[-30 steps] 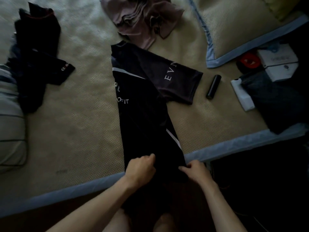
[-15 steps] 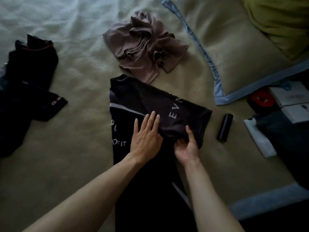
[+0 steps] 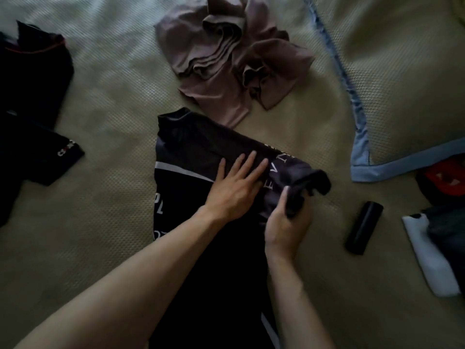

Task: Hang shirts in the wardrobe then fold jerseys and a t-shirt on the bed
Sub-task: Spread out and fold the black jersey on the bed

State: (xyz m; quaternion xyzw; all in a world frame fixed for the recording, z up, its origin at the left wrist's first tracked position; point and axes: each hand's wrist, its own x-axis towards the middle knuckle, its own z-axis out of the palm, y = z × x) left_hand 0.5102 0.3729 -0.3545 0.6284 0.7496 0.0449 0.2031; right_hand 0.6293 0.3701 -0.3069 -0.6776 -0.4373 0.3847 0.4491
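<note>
A black jersey [image 3: 191,159] with white stripes and lettering lies lengthwise on the bed [image 3: 113,222], folded in half along its length. My left hand [image 3: 235,187] presses flat on its chest, fingers spread. My right hand [image 3: 286,222] grips the right sleeve [image 3: 309,180] and lifts its bunched end off the bed. A crumpled mauve t-shirt [image 3: 234,61] sits just beyond the jersey's collar. Another dark jersey [image 3: 32,102] with red trim lies spread at the left.
A black cylinder [image 3: 363,227] lies on the bed right of my right hand. A pillow with blue edging [image 3: 402,84] fills the upper right. At the far right are a red object [image 3: 448,177] and a pile of dark and white cloth [image 3: 432,250].
Both hands left the jersey's hem and moved up to its chest. My left hand now presses flat there, and my right hand has grasped the sleeve and lifted its end.
</note>
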